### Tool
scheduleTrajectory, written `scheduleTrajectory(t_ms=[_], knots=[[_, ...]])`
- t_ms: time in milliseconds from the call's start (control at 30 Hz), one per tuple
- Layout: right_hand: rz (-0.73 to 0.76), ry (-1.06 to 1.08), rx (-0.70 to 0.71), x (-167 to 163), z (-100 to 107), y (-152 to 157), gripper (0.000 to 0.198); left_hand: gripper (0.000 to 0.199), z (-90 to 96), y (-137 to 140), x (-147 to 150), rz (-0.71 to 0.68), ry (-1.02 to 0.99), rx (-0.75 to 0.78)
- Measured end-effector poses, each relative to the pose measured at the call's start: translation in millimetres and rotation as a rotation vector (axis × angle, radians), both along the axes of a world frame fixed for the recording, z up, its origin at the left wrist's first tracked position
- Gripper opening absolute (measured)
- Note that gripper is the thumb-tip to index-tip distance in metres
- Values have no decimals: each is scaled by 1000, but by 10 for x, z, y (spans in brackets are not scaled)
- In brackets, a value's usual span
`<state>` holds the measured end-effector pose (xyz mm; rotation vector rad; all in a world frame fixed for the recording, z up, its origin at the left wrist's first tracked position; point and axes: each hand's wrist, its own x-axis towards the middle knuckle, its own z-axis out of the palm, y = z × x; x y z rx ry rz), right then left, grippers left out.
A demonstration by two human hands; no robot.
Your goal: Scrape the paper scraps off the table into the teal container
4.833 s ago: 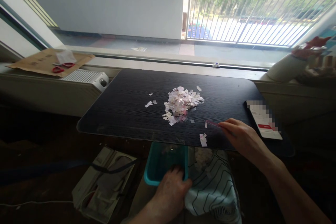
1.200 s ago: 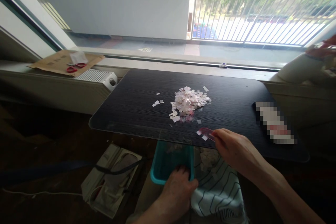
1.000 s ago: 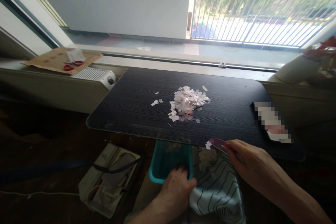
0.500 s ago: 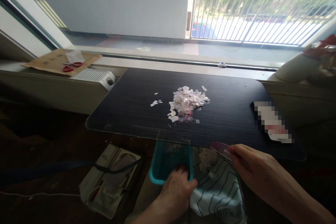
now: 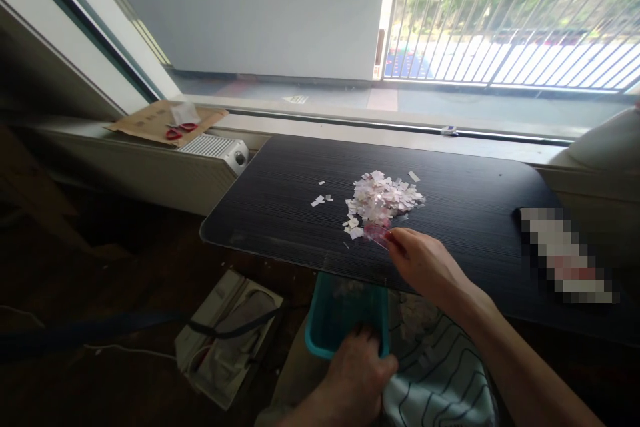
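Note:
A heap of small white and pinkish paper scraps [image 5: 383,195] lies in the middle of the black table [image 5: 280,200]. Pinched in my right hand [image 5: 423,257] is a translucent pink flat plastic piece [image 5: 376,234], its tip at the near edge of the heap. Below the table's front edge, my left hand [image 5: 357,370] grips the near right rim of a teal plastic bin [image 5: 320,340], with its fingers inside and thumb outside. Some scraps lie at the bottom of the bin. More scraps rest on a striped cloth [image 5: 440,387] just right of it.
A pixelated dark-edged item [image 5: 565,253] lies at the table's right. Red-handled scissors [image 5: 181,130] sit on a brown envelope [image 5: 150,121] on the sill, beside a white slotted box [image 5: 215,150]. An open pale box [image 5: 230,340] with a strap stands on the floor at left.
My right hand has moved forward and left from the table's front edge, bringing the pink piece to the heap. My left hand keeps its hold on the bin. The view has shifted left.

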<state>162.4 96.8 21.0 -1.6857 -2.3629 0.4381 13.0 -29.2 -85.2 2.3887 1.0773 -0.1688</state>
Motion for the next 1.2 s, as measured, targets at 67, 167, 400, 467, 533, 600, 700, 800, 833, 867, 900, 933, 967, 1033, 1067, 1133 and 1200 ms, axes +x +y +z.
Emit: scheduleTrajectory(t_ms=[67,167,400,467,533,600,700,800,833,867,900,933,967,1033,1067,1133,1200], knots=[[15,-13,-20,-13,13,-42,21,15,-6,8,-6,-11,-9,-12],[51,9,-48,111,31,-150,21,15,9,18,-8,-10,-16,-17],[-134,31,40,528,-50,-260,22,13,37,12,15,25,-30,-17],[-120,36,16,524,-73,-284,23,13,36,15,24,17,-18,-16],[-71,72,-5,495,-82,-311,23,14,38,18,32,9,-2,-15],[-51,109,4,488,-85,-325,22,13,42,19,37,9,4,-13],[-132,103,83,537,-100,-313,20,13,47,18,40,18,-10,-13],[-165,75,86,552,-122,-321,20,15,57,20,44,24,-13,-9],[-141,85,58,529,-126,-336,20,15,62,20,46,25,-10,-7],[-108,104,24,493,-128,-355,21,15,67,21,48,25,-6,-4],[-71,124,-8,447,-127,-373,21,15,73,22,50,25,-3,0],[-38,142,-33,398,-125,-387,22,15,78,22,51,24,-3,4],[-15,157,-49,350,-123,-393,23,14,82,22,53,25,-3,8],[2,179,-49,272,-120,-379,23,13,88,21,53,24,-4,14],[-2,188,-41,244,-120,-362,22,12,89,21,52,23,-3,14],[-8,197,-31,207,-118,-328,21,12,86,18,47,22,-2,15],[13,194,-47,185,-113,-315,21,12,77,14,43,25,-8,18]])
